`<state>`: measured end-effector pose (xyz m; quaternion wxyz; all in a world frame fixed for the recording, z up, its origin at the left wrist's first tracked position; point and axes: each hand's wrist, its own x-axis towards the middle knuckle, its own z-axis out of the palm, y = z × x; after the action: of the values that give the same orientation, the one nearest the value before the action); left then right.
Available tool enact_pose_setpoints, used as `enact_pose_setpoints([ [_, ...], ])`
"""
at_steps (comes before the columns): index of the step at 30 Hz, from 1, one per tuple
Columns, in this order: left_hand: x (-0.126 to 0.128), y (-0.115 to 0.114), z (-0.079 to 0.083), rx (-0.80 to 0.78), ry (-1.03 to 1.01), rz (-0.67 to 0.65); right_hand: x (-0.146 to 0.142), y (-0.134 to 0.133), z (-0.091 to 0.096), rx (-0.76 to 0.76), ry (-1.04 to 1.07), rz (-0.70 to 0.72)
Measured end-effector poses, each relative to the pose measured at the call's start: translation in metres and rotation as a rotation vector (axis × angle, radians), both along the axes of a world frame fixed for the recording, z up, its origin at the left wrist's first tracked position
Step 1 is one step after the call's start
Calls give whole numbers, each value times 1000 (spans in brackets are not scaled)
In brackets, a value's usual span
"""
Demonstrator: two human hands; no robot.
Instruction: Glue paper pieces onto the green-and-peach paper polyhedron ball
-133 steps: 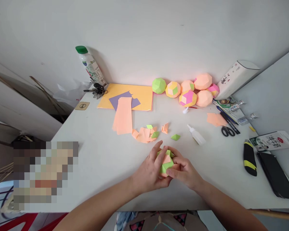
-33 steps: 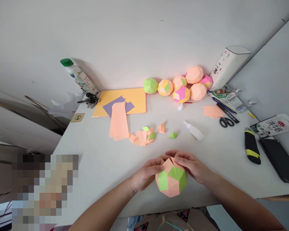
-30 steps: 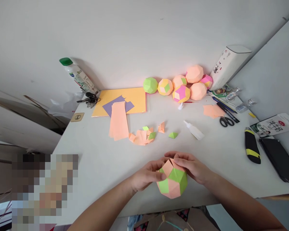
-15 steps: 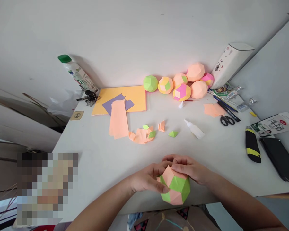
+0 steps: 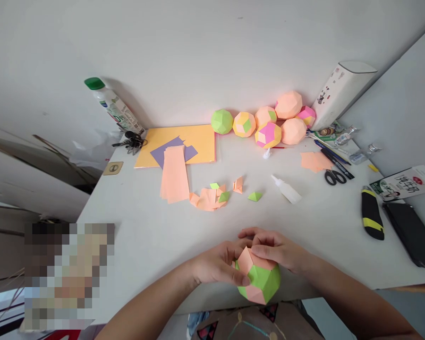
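A faceted paper ball [image 5: 265, 279] in peach and green sits between my two hands at the table's front edge. My left hand [image 5: 222, 265] grips its left side, thumb lying across the front facets. From the upper right, my right hand [image 5: 275, 246] presses its thumb on a peach facet, with its other fingers bent behind the ball. The fingertips at the back are hidden. Beyond the hands lie a green folded paper piece [image 5: 255, 196], a peach folded piece [image 5: 237, 185] and a small heap of peach and green pieces [image 5: 208, 199].
A white glue bottle [image 5: 286, 190] lies right of the pieces. Peach paper strips [image 5: 174, 177] rest partly on a yellow paper pack [image 5: 201, 141]. Finished balls [image 5: 243, 124] line the wall. Scissors [image 5: 335, 177], a box cutter [image 5: 372, 213] and a black phone-like object [image 5: 411, 234] lie right.
The ball has turned and tilted slightly between my hands, and its facets sit a little differently. Both hands keep nearly the same grip.
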<state>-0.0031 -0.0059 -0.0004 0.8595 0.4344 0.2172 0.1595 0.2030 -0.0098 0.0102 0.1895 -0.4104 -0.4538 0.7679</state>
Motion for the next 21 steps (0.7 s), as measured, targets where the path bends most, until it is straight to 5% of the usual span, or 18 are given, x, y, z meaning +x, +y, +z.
enact_pose_setpoints([
  [5,0,-1,3,38,-61,51,-2,0,1,5,78,-29],
  [11,-5,6,0,78,-18,666,4,11,-11,294,186,-289],
  [16,-1,25,0,-97,-144,492,-3,36,-27,547,144,-308],
  [21,-3,34,-2,-105,-195,472,-18,50,-28,506,106,-110],
])
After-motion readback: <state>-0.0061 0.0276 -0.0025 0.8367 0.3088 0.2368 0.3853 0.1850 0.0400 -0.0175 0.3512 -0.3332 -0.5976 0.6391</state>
